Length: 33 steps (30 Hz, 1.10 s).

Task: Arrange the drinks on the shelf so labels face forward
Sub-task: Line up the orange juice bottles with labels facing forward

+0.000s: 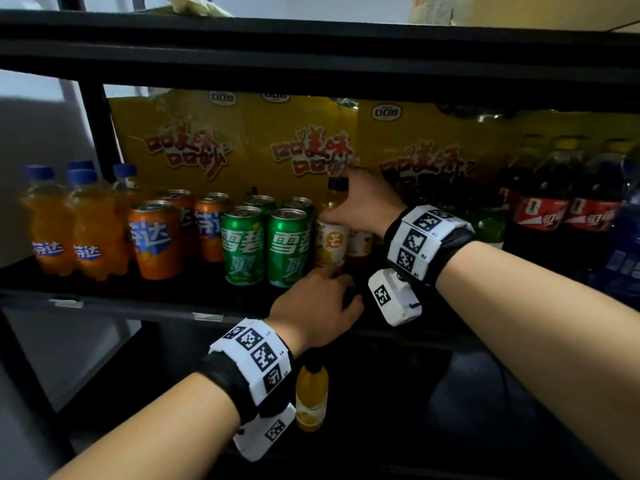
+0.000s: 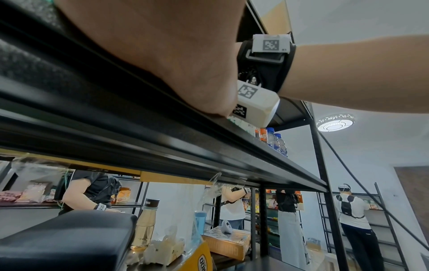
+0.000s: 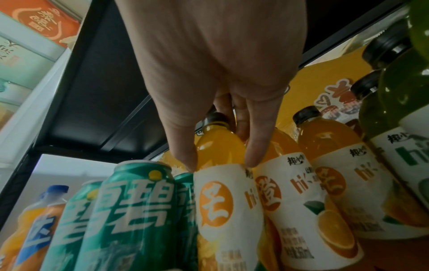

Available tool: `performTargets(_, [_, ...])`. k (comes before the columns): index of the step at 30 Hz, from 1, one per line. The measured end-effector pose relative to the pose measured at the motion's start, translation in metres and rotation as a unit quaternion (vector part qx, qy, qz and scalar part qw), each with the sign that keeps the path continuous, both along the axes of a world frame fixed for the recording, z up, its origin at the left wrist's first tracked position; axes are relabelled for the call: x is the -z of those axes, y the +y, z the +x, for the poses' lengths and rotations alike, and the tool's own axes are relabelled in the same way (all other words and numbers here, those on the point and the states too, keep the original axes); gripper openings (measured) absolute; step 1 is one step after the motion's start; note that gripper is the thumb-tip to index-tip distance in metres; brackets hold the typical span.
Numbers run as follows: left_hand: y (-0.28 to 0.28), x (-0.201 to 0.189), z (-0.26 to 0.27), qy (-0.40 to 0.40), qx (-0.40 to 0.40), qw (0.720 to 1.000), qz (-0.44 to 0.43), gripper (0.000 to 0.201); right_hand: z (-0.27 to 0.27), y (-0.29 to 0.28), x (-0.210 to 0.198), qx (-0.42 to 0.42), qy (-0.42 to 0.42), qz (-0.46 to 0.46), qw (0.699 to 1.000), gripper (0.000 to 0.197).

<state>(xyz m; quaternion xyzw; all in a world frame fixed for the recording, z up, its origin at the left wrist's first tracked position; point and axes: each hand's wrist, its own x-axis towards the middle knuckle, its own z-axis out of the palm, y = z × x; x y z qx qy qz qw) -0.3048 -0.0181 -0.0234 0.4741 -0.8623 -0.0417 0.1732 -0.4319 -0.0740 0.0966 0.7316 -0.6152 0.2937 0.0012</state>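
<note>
Your right hand (image 3: 209, 77) is pinching the orange juice bottle (image 3: 228, 192) to twist its label; your left hand (image 1: 313, 304), fingers relaxed, is bracing at 6 o'clock on the shelf (image 1: 138, 299).

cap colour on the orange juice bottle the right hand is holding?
Black, on the orange juice bottle; clearest in the right wrist view.

Layout on the shelf (image 1: 104, 299), head view. Soda bottles (image 1: 69, 220) are standing at 9 o'clock, with Fanta cans (image 1: 156, 237) just beside them toward the centre. Sprite cans (image 1: 266, 244) are sitting in two rows at the centre. A juice bottle (image 1: 332, 233) is touching them on the 3 o'clock side, with more juice bottles (image 3: 325, 183) beside it. Cola bottles (image 1: 561, 209) are standing at 3 o'clock. Bags (image 1: 242, 147) are leaning behind everything, at 12 o'clock. Another bottle (image 1: 311, 396) is standing on the level below, at 6 o'clock.
</note>
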Motion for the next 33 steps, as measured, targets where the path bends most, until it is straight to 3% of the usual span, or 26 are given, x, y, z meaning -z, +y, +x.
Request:
performTargets(16, [0.003,-0.006,0.000,0.008,0.015,1.000,0.017,0.048,-0.045,0.029,-0.026,0.066,0.069,0.071,0.993,0.056])
performTargets(18, [0.001,-0.014,-0.002,0.061,0.017,0.997,0.033,0.045,-0.048,0.031,-0.029,0.071,0.072,0.073,0.992,0.057])
performTargets(21, [-0.011,-0.041,-0.015,0.209,0.007,0.978,-0.001,0.038,-0.053,0.032,-0.029,0.069,0.090,0.066,0.991,0.057])
performTargets(25, [-0.042,-0.089,-0.041,0.298,0.016,0.954,0.008,0.049,-0.055,0.038,-0.027,0.051,0.103,0.056,0.992,0.053])
performTargets(27, [-0.056,-0.105,-0.052,0.275,0.043,0.960,0.002,0.054,-0.053,0.040,-0.027,0.036,0.127,0.046,0.990,0.053])
performTargets(30, [-0.068,-0.118,-0.064,0.176,0.053,0.983,0.001,0.050,-0.054,0.043,-0.029,0.030,0.165,0.049,0.985,0.053])
performTargets(33, [-0.073,-0.121,-0.068,0.183,0.068,0.980,0.024,0.046,-0.059,0.044,-0.030,0.027,0.181,0.047,0.982,0.051])
